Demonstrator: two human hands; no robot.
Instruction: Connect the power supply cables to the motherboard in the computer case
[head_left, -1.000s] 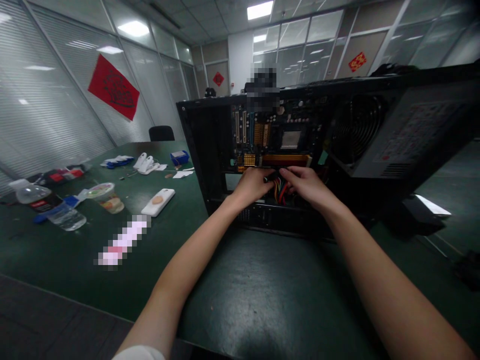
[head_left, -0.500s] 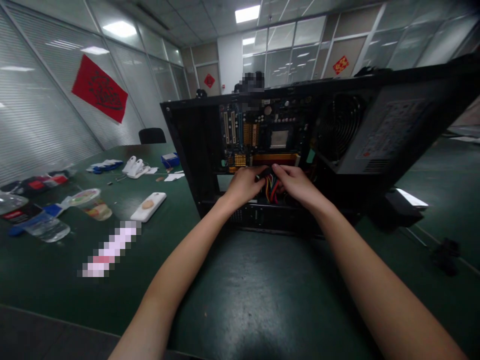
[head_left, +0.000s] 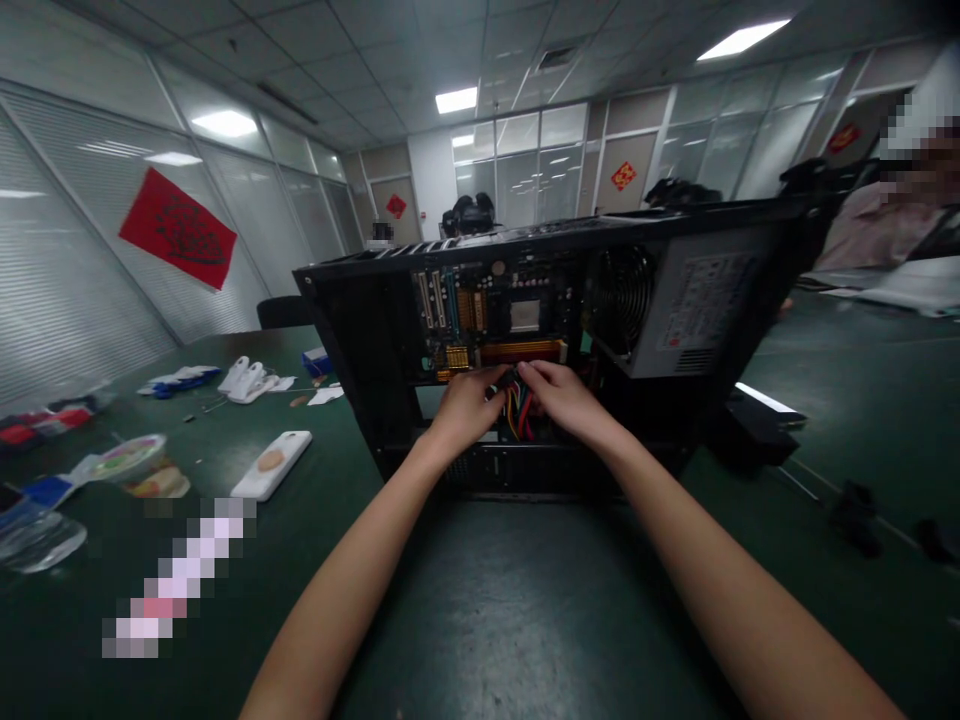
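A black computer case (head_left: 341, 345) stands on the table with its open side facing me. Inside it are a motherboard (head_left: 495, 325), a memory stick (head_left: 521, 352) low on the board, and a power supply (head_left: 701, 300) at the upper right. Just below the memory stick, my left hand (head_left: 461, 408) is closed on a bundled power cable (head_left: 516, 412) of red, yellow and black wires, near its dark end. My right hand (head_left: 566, 400) pinches the same cable from the other side, fingertips almost touching the left ones. The connector is mostly hidden by my fingers.
Left of the case lie a white phone (head_left: 271, 465), a lidded plastic cup (head_left: 139, 465), a clear bottle (head_left: 37, 535) and white gloves (head_left: 247, 382). A black box-shaped object (head_left: 757, 425) sits on the right. Another person (head_left: 874, 225) is at the far right.
The view has tilted up and turned right, so the case appears lower and further left. Another person has come into view. Both hands keep hold of the cable.
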